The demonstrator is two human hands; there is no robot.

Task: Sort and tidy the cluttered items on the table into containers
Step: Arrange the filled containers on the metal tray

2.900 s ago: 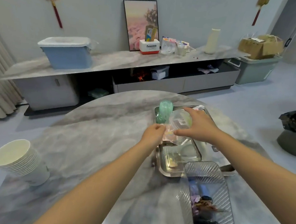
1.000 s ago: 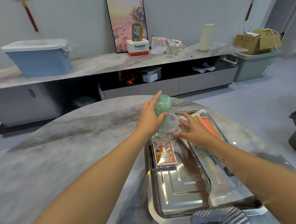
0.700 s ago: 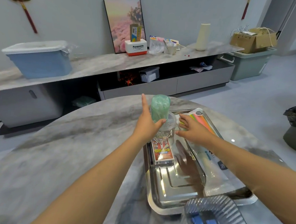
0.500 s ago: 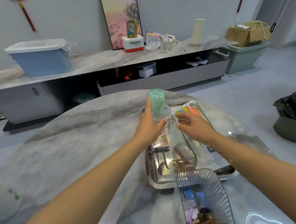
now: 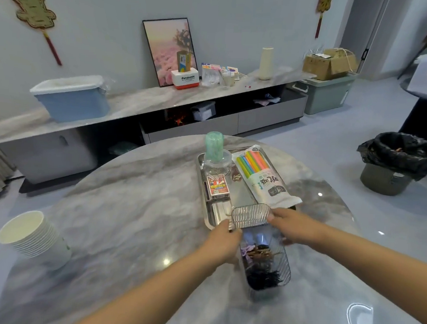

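Both hands are on the clear ribbed bin (image 5: 265, 244) at the near end of the worktop (image 5: 127, 219). The left hand (image 5: 223, 241) has its grip curled around the bin's left wall near the far corner, thumb up at the rim. The right hand (image 5: 291, 224) grips the far right corner, fingers wrapped over the edge. The bin's far end looks lifted or tilted up over the near rim of the steel tray (image 5: 219, 207), hard to say if it's actually touching it. Inside the bin there's a jumble: something pale blue, something purple, some brown bits and a dark tangle at the near end, too blurry to name.

In the tray, going back: a small red card box (image 5: 217, 185) lies flat on the left side, behind it a clear jar (image 5: 216, 165) with a green roll (image 5: 214, 145) standing on top. On the right side a pack of coloured straws (image 5: 260, 176) lies lengthwise, its near end hanging over the tray's edge just beside the right hand.

Way off on the left of the worktop there's a stack of paper cups (image 5: 34, 238) tipped on its side.
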